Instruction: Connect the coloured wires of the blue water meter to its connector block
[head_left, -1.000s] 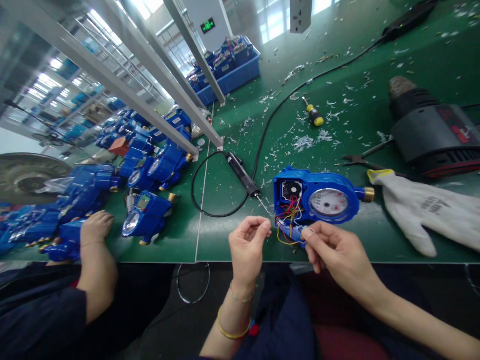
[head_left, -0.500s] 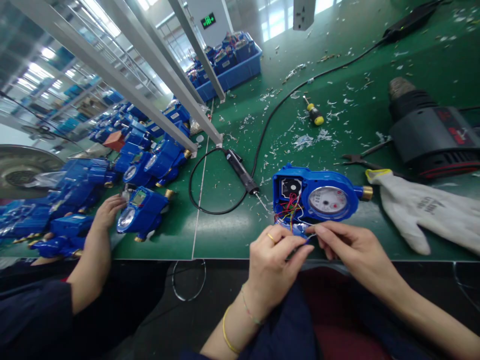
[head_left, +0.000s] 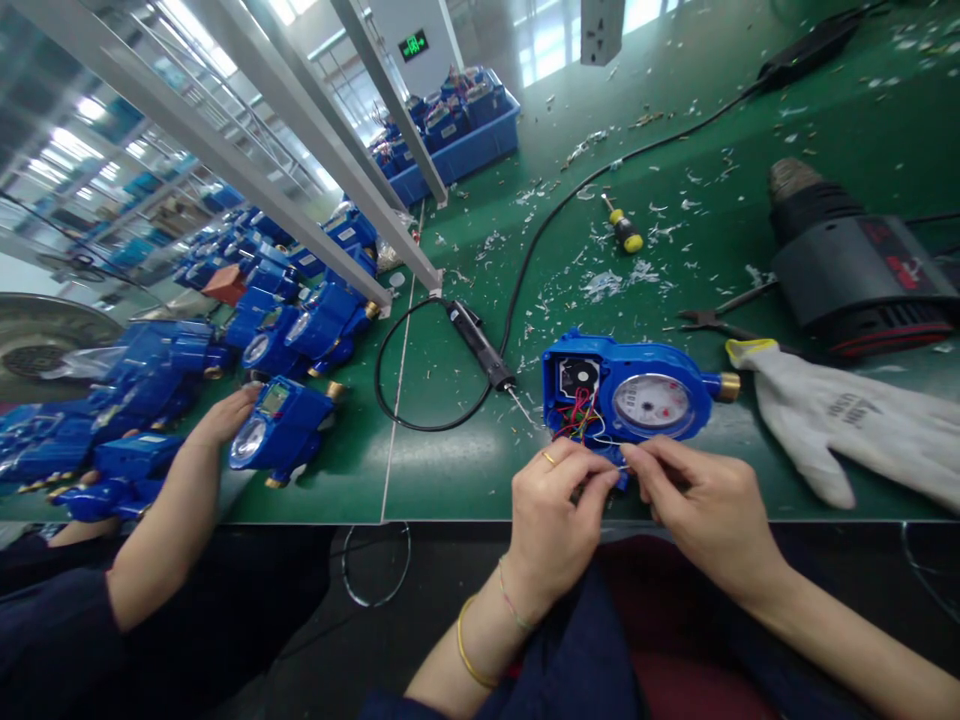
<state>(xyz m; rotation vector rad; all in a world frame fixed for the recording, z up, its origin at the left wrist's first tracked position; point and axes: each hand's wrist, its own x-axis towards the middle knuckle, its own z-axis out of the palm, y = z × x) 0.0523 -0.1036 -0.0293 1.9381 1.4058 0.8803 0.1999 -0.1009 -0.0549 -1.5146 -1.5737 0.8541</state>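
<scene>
Blue meter (head_left: 628, 352) lies on the green counter (head_left: 465, 480) right before me, its dial (head_left: 651, 402) facing up, a brass fitting (head_left: 729, 387) at its right end and an uncovered compartment at its left end, where coloured wires (head_left: 579, 410) bunch together. Both my hands are at the meter's near edge. With my right hand (head_left: 701, 500) I pinch a white wire (head_left: 609, 443) that leads out of the compartment. My left hand (head_left: 559, 515) is just beside it, thumb and forefinger drawn close together; I cannot tell whether they grip anything, since the fingers hide the spot.

Left of the meter, a black powered screwdriver (head_left: 478, 345) lies with its bit pointing towards it. Right of the meter is a white glove (head_left: 829, 420), with pliers (head_left: 709, 319) and a heat gun (head_left: 862, 265) past it. Beyond the meter lie pale scraps (head_left: 604, 286) and a small yellow-and-black screwdriver (head_left: 625, 231). Well to the left of the meter, a co-worker's hand (head_left: 229, 415) is beside another meter (head_left: 281, 425); whether they touch, I cannot tell.
</scene>
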